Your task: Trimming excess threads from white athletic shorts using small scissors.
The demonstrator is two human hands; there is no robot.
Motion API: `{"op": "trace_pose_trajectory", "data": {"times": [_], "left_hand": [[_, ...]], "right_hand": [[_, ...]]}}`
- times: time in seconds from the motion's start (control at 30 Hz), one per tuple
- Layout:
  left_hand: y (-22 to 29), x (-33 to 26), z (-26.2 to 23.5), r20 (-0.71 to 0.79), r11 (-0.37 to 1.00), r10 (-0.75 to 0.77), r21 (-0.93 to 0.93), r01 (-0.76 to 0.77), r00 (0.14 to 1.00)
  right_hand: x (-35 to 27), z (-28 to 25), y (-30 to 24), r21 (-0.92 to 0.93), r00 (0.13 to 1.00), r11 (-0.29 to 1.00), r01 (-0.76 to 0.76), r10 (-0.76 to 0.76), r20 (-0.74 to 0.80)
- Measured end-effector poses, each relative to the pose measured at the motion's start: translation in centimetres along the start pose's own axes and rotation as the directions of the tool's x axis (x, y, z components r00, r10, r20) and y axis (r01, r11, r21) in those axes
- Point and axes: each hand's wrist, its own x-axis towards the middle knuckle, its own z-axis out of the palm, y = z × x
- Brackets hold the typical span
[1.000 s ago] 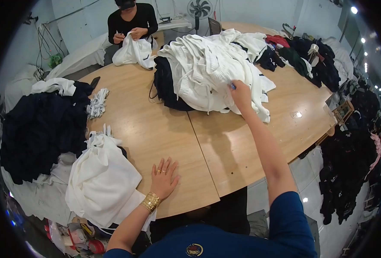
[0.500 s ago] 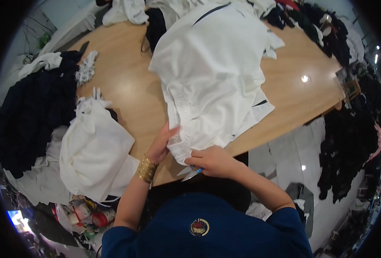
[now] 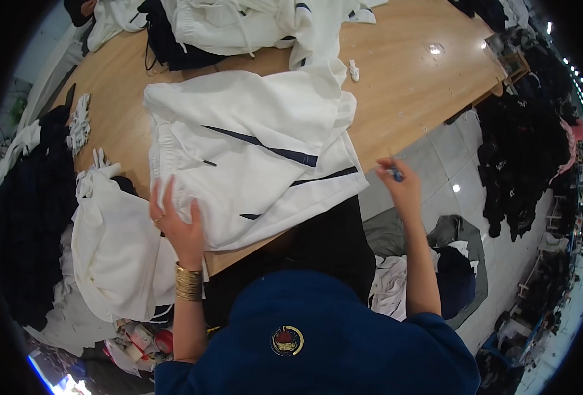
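On the near edge of the wooden table point(image 3: 397, 85), a white garment with dark stripes point(image 3: 258, 155) lies spread flat, its lower hem hanging slightly past the table edge. Left hand point(image 3: 179, 224) rests flat on the garment's left side near the gathered waistband, fingers spread and open, pressing down, not clamped on anything. Gold bracelet point(image 3: 188, 282) on that wrist. Right hand point(image 3: 400, 187) is off the table, raised over the tiled floor point(image 3: 436, 164) just right of the garment's lower right corner, not touching it; fingers loosely curled, cannot tell if they pinch anything. Folded white stack point(image 3: 117, 250) sits just left of the left hand. Dark clothes pile point(image 3: 31, 210) further left. More white garments point(image 3: 238, 26) heaped at the far side.
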Motion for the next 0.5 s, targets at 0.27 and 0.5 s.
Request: {"op": "trace_pose_trajectory", "data": {"times": [0.27, 0.5], "left_hand": [[8.7, -2.3, 2.4, 0.481, 0.752, 0.153, -0.623, 0.215, 0.863], [11.1, 0.0, 2.9, 0.896, 0.083, 0.153, -0.433, 0.898, 0.418]], "right_hand": [[-0.5, 4.2, -1.5, -0.129, 0.990, 0.982, 0.140, -0.136, 0.042], [-5.0, 5.9, -7.4, 0.290, 0.873, 0.913, 0.286, -0.373, 0.315]]}}
